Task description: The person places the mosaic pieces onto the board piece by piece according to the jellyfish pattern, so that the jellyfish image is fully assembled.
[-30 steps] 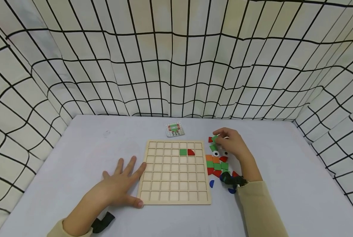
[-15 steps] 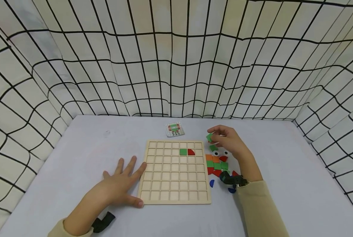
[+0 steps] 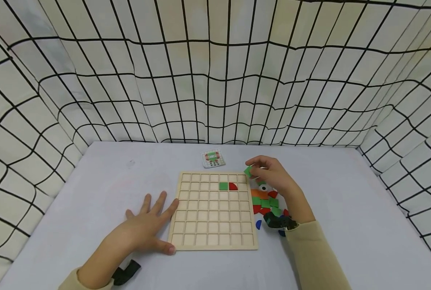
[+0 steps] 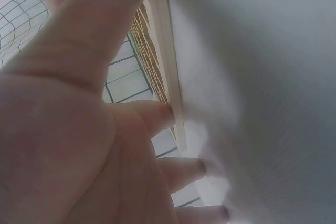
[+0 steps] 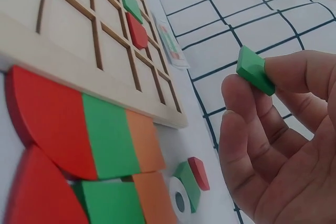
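Near the back right corner of the wooden grid board [image 3: 213, 216], my right hand [image 3: 273, 173] pinches a green square tile [image 5: 254, 71] between thumb and fingers, raised off the table. My left hand [image 3: 144, 229] lies spread beside the board's left edge, with thumb and a fingertip touching the frame [image 4: 167, 51]. In the board's second row from the back, a green tile [image 3: 223, 186] and a red quarter-round tile [image 3: 233, 186] sit in neighbouring cells.
Right of the board lie loose tiles: orange [image 3: 259, 194], green [image 3: 264, 203], red [image 3: 256, 209], blue half-rounds [image 3: 258, 224] and an eye piece [image 3: 263, 187]. A pattern card [image 3: 213, 158] lies behind the board. Black netting [image 3: 215, 92] and white cloth surround the table.
My right hand has lifted the green square tile from the pile's far end and carried it left to the board's back right corner. The left hand has stayed in place.
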Tool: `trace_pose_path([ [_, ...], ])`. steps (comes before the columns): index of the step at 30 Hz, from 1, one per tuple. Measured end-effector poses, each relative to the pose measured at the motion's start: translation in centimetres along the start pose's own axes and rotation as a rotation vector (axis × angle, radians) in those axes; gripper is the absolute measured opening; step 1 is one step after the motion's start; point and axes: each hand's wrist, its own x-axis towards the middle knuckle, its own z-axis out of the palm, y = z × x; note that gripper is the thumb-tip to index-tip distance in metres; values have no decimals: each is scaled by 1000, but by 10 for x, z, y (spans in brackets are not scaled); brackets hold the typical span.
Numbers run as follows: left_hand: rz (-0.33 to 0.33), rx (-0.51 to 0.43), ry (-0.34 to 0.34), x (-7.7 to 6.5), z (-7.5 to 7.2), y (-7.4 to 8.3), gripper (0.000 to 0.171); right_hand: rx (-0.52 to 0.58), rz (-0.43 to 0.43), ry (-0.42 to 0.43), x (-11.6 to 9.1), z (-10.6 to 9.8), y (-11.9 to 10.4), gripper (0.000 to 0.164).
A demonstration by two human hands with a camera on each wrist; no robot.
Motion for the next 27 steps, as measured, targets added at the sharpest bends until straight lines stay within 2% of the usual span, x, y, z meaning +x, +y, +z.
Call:
trace_pose_path([
  [15,1,2,15,-3,-1,0,128,-7,-1,-16,4,14,-1,31],
  [27,2,6,11,-3,-1,2,128,33,-55,-47,2,23,-5,30],
])
